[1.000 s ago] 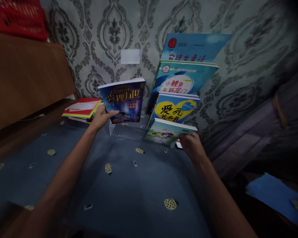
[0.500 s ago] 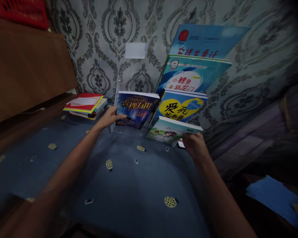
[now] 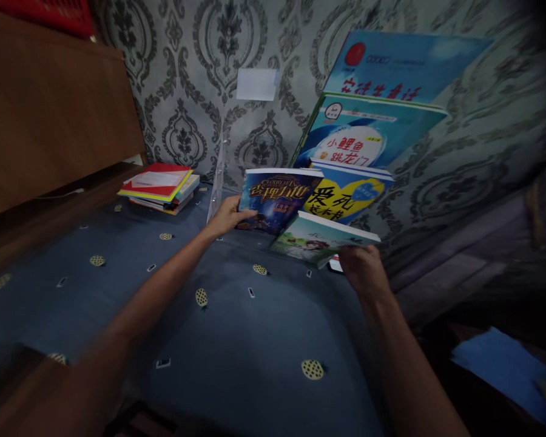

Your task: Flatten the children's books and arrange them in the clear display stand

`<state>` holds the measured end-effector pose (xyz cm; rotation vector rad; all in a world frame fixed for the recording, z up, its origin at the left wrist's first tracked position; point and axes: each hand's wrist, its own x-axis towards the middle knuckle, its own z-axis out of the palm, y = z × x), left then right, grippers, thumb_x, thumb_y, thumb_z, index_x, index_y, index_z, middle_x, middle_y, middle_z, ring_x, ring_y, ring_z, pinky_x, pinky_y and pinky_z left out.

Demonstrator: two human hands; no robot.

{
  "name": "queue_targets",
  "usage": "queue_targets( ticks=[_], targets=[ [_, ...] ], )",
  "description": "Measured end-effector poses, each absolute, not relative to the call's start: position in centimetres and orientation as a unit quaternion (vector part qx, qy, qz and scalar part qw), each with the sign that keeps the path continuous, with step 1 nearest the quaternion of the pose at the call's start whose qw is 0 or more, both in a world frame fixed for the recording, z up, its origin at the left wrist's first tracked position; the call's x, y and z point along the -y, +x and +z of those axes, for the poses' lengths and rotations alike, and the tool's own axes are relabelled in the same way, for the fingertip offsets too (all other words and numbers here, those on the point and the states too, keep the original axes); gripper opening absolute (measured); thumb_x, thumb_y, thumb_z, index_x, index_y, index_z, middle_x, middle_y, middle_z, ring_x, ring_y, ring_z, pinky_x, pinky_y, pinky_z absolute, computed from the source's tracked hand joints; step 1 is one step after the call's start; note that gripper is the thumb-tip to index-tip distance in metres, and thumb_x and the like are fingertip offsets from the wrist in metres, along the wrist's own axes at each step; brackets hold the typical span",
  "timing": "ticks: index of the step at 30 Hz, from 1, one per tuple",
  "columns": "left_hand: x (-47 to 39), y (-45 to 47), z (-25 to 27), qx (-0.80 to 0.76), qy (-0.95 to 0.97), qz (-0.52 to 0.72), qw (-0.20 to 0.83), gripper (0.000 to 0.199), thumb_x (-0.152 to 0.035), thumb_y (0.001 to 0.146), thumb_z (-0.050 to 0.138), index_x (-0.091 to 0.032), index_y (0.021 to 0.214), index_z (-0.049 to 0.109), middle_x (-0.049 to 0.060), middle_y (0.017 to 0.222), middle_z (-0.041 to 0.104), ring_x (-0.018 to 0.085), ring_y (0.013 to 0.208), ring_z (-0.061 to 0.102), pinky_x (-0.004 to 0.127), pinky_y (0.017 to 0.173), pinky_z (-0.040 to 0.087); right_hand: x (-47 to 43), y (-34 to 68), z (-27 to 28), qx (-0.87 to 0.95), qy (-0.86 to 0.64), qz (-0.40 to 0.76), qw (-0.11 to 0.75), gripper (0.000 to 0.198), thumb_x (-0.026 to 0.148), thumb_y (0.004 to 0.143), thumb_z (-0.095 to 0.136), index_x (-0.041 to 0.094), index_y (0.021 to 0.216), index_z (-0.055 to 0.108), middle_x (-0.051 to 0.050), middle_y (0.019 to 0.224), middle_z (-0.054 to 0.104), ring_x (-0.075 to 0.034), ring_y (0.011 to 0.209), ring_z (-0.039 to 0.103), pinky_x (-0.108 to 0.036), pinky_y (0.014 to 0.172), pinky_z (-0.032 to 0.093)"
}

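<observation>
My left hand (image 3: pixel 231 217) grips the left edge of a dark blue book (image 3: pixel 277 200) with gold lettering, thumb across its front cover. My right hand (image 3: pixel 361 261) is closed on the lower right edge of a green book (image 3: pixel 323 240) with a drawn figure on it. Behind these two stands a blue book with a yellow heart (image 3: pixel 341 197), its left part covered by the dark blue book. Farther back rise a teal book (image 3: pixel 377 133) and a taller blue book (image 3: pixel 404 64), overlapping in steps. A clear plastic holder (image 3: pixel 217 182) shows beside my left hand.
A stack of books (image 3: pixel 159 185) with a red and yellow one on top lies at the left. Beyond it is a wooden cabinet (image 3: pixel 54 97) with a red basket (image 3: pixel 40 12). A dark blue cloth (image 3: pixel 227 340) covers the table; a phone-like object (image 3: pixel 335 264) lies near my right hand.
My left hand has moved right with the dark blue book, which now overlaps the yellow-heart book. My right hand and the green book have hardly moved. The view has shifted slightly.
</observation>
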<state>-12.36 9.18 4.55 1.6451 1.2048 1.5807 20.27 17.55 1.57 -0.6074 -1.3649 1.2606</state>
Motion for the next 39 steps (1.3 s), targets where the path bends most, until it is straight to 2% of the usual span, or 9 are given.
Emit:
queue_targets(
  ticks=[5, 10, 15, 18, 23, 29, 34, 36, 39],
  targets=[
    [-10.0, -9.8, 4.3, -0.426, 0.609, 0.584, 0.326, 0.035, -0.046, 0.07, 0.078, -0.014, 0.079, 0.064, 0.001, 0.074, 0.067, 0.016, 0.071, 0.062, 0.026, 0.064, 0.052, -17.2, 20.0, 1.8, 0.555, -0.271, 0.549, 0.563, 0.016, 0.017, 0.054, 0.071, 0.025, 0.065, 0.063, 0.005, 0.065, 0.069, -0.019, 0.071, 0.068, -0.032, 0.076, 0.057],
    [-10.7, -8.0, 4.8, -0.39, 0.646, 0.524, 0.394, 0.036, -0.044, 0.072, 0.077, -0.014, 0.088, 0.067, 0.003, 0.085, 0.071, 0.018, 0.08, 0.066, 0.031, 0.076, 0.055, -16.8, 19.6, 2.3, 0.545, -0.272, 0.557, 0.564, 0.019, 0.018, 0.052, 0.071, 0.025, 0.069, 0.066, 0.003, 0.071, 0.073, -0.021, 0.075, 0.07, -0.037, 0.081, 0.058],
    [-11.5, -8.0, 5.4, -0.384, 0.669, 0.5, 0.393, 0.041, -0.046, 0.07, 0.08, -0.014, 0.094, 0.069, 0.003, 0.091, 0.072, 0.019, 0.088, 0.067, 0.033, 0.086, 0.054, -16.2, 19.4, 2.9, 0.545, -0.269, 0.566, 0.557, 0.022, 0.019, 0.051, 0.07, 0.026, 0.072, 0.067, 0.003, 0.074, 0.076, -0.024, 0.084, 0.073, -0.04, 0.085, 0.058],
    [-11.6, -8.1, 5.6, -0.386, 0.668, 0.507, 0.385, 0.042, -0.047, 0.07, 0.081, -0.014, 0.092, 0.069, 0.003, 0.088, 0.072, 0.019, 0.086, 0.067, 0.033, 0.086, 0.053, -16.0, 19.7, 3.2, 0.549, -0.27, 0.574, 0.545, 0.021, 0.021, 0.052, 0.069, 0.027, 0.072, 0.067, 0.003, 0.074, 0.076, -0.027, 0.089, 0.074, -0.042, 0.087, 0.058],
    [-11.2, -8.0, 5.9, -0.39, 0.655, 0.509, 0.399, 0.048, -0.052, 0.068, 0.082, -0.014, 0.094, 0.069, 0.005, 0.089, 0.073, 0.021, 0.09, 0.068, 0.035, 0.087, 0.053, -16.6, 20.4, 4.3, 0.561, -0.25, 0.603, 0.509, 0.012, 0.031, 0.057, 0.067, 0.027, 0.067, 0.066, 0.0, 0.08, 0.078, -0.029, 0.096, 0.073, -0.045, 0.089, 0.058],
    [-11.1, -8.5, 5.8, -0.388, 0.645, 0.524, 0.399, 0.049, -0.055, 0.067, 0.083, -0.014, 0.09, 0.07, 0.005, 0.087, 0.075, 0.021, 0.088, 0.069, 0.036, 0.089, 0.054, -18.4, 21.6, 6.3, 0.587, -0.224, 0.669, 0.397, 0.025, 0.044, 0.064, 0.068, 0.023, 0.076, 0.071, -0.006, 0.09, 0.08, -0.033, 0.108, 0.071, -0.051, 0.096, 0.054],
    [-11.5, -8.9, 5.4, -0.387, 0.613, 0.555, 0.408, 0.05, -0.055, 0.064, 0.086, -0.013, 0.087, 0.07, 0.005, 0.082, 0.075, 0.02, 0.082, 0.07, 0.034, 0.086, 0.055, -19.1, 22.2, 6.8, 0.582, -0.232, 0.679, 0.383, 0.036, 0.055, 0.073, 0.065, 0.021, 0.085, 0.072, -0.008, 0.096, 0.08, -0.034, 0.112, 0.07, -0.056, 0.098, 0.052],
    [-11.6, -8.9, 5.5, -0.389, 0.615, 0.548, 0.414, 0.05, -0.056, 0.064, 0.086, -0.014, 0.087, 0.07, 0.005, 0.081, 0.074, 0.02, 0.081, 0.07, 0.034, 0.084, 0.055, -19.3, 21.9, 7.0, 0.585, -0.243, 0.68, 0.368, 0.032, 0.05, 0.071, 0.072, 0.022, 0.087, 0.071, -0.007, 0.099, 0.08, -0.033, 0.112, 0.07, -0.056, 0.098, 0.053],
    [-11.7, -8.8, 6.1, -0.393, 0.627, 0.526, 0.419, 0.049, -0.056, 0.067, 0.084, -0.013, 0.087, 0.071, 0.005, 0.08, 0.074, 0.019, 0.079, 0.07, 0.033, 0.08, 0.056, -19.8, 21.1, 7.6, 0.609, -0.247, 0.681, 0.323, 0.032, 0.027, 0.058, 0.085, 0.023, 0.087, 0.072, -0.004, 0.1, 0.081, -0.031, 0.106, 0.072, -0.049, 0.096, 0.057]
  ],
)
